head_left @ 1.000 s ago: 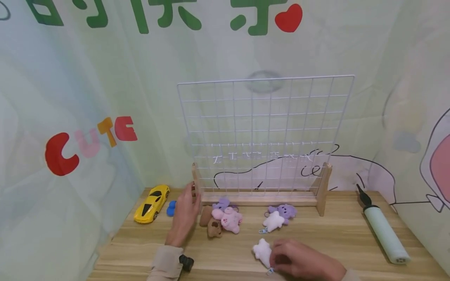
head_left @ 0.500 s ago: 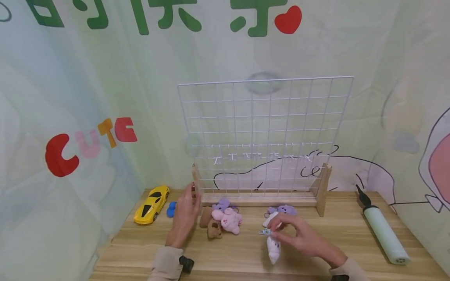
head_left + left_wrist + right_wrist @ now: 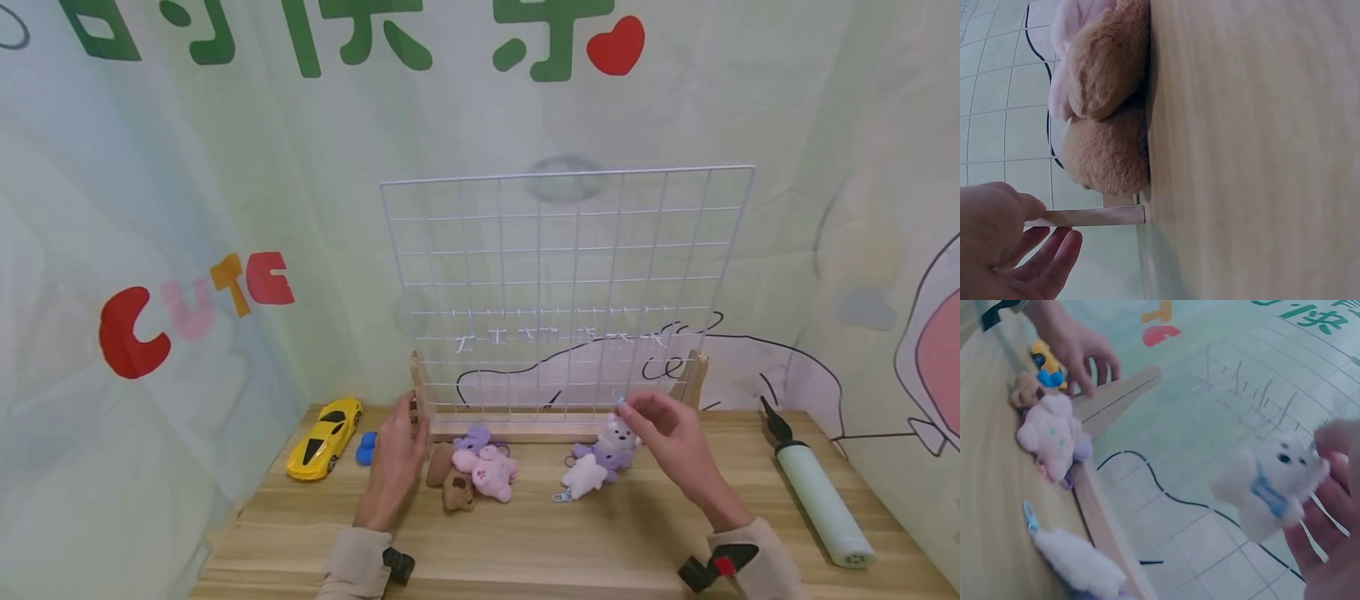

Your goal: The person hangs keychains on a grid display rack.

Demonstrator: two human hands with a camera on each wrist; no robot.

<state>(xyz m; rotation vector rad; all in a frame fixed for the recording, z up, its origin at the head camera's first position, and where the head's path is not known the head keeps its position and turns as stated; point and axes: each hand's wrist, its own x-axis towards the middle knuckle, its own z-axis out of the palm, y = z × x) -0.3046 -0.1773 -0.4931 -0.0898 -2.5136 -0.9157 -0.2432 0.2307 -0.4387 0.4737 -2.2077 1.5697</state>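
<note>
My right hand [image 3: 675,442] pinches the light-blue clip [image 3: 618,401] of a white plush bear keychain [image 3: 619,433], which hangs upright before the rack's right part. The right wrist view shows the bear [image 3: 1272,487] with a blue bow. My left hand [image 3: 397,450] holds the left wooden leg [image 3: 1091,217] of the white wire grid rack [image 3: 558,275], thumb on one side and fingers on the other. Several small white hooks [image 3: 555,335] sit on the grid. Below the held bear lie a purple plush [image 3: 613,457] and another white plush [image 3: 584,477] with a blue clip.
By my left hand lies a pile with a pink plush [image 3: 493,473], a brown plush [image 3: 457,490] and a purple one [image 3: 474,437]. Farther left are a blue object [image 3: 365,447] and a yellow toy car [image 3: 325,437]. A pale green hand pump [image 3: 823,500] lies at the right.
My right hand picked the white bear keychain up off the table by its clip and carried it up and forward to the rack. The left hand stays on the leg.
</note>
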